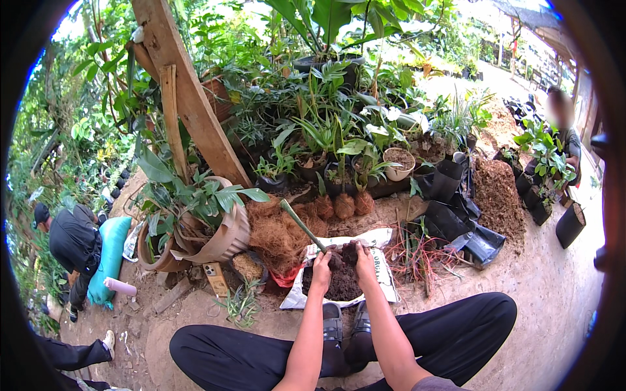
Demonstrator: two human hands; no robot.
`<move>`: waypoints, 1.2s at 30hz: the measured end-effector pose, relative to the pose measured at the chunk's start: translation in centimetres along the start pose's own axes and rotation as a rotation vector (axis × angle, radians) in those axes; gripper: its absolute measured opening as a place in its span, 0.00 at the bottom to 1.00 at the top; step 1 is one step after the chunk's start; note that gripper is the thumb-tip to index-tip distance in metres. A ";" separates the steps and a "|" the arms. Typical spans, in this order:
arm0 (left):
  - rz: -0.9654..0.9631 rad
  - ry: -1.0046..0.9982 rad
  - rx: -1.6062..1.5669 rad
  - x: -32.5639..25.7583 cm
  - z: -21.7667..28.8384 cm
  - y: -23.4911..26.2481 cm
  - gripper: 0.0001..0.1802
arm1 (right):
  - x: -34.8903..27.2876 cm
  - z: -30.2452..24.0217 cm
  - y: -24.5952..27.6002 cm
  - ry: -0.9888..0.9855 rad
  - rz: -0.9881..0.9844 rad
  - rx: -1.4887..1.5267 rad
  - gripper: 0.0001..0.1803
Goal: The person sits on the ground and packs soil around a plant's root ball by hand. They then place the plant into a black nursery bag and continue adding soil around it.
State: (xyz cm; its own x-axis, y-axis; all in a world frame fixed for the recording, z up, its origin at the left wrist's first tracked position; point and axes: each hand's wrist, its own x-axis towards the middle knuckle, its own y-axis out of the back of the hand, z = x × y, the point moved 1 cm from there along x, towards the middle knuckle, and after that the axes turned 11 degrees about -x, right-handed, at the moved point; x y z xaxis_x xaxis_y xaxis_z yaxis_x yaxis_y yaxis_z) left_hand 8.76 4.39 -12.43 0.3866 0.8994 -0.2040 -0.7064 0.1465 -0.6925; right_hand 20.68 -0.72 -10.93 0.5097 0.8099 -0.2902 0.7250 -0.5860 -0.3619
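Note:
A thick green stem (301,225) leans up and to the left, its lower end at the fingers of my left hand (321,270). That hand is closed around the stem's base, with dark soil against its fingers. My right hand (365,266) is curled around a dark clump of soil (349,253), a small gap away from the left. Both are over a white printed sack (385,277) laid on the ground, which bears a heap of loose dark soil (342,285). My fingers are partly hidden by soil.
Brown coconut fibre (277,231) lies beyond the sack, near fibre-wrapped root balls (343,206). Left are a large planter (225,238), a phone (215,280) and a small pot (248,266). Right are red strings (427,257) and black plastic bags (450,225). Other people (75,244) are around.

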 end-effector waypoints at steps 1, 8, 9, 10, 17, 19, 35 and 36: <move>0.001 -0.020 0.062 0.2 0.0 -0.1 0.15 | 0.0 -0.2 -0.1 0.001 -0.011 0.037 0.20; 0.006 -0.175 0.179 -0.8 0.8 -1.5 0.17 | -0.5 -1.2 -0.4 -0.030 -0.088 0.196 0.25; 0.007 -0.162 0.062 -1.0 0.6 -1.9 0.17 | -0.6 -1.2 -0.4 -0.031 -0.091 0.180 0.25; 0.012 -0.135 -0.055 -1.1 0.6 -2.1 0.17 | -0.7 -1.3 -0.5 -0.032 -0.094 0.165 0.25; 0.163 -0.094 0.094 -1.7 1.6 -2.0 0.23 | -0.9 -1.0 -1.1 -0.026 -0.054 0.108 0.26; 0.157 -0.061 0.145 -1.8 1.8 -1.9 0.27 | -1.0 -0.9 -1.1 -0.027 -0.043 0.076 0.26; 0.371 -0.043 0.104 -1.4 1.1 -1.6 0.39 | -1.2 -0.7 -1.2 -0.049 -0.045 0.068 0.24; 0.350 -0.062 0.095 -1.2 0.9 -1.3 0.38 | -1.1 -0.5 -1.1 -0.036 -0.056 0.056 0.25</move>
State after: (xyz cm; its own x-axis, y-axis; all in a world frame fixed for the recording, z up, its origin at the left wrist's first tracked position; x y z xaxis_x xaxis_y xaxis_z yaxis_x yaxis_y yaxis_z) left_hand 8.71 3.48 -10.66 0.0770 0.9245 -0.3733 -0.8428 -0.1397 -0.5198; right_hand 19.58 -0.95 -9.79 0.4516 0.8403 -0.2999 0.7243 -0.5415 -0.4268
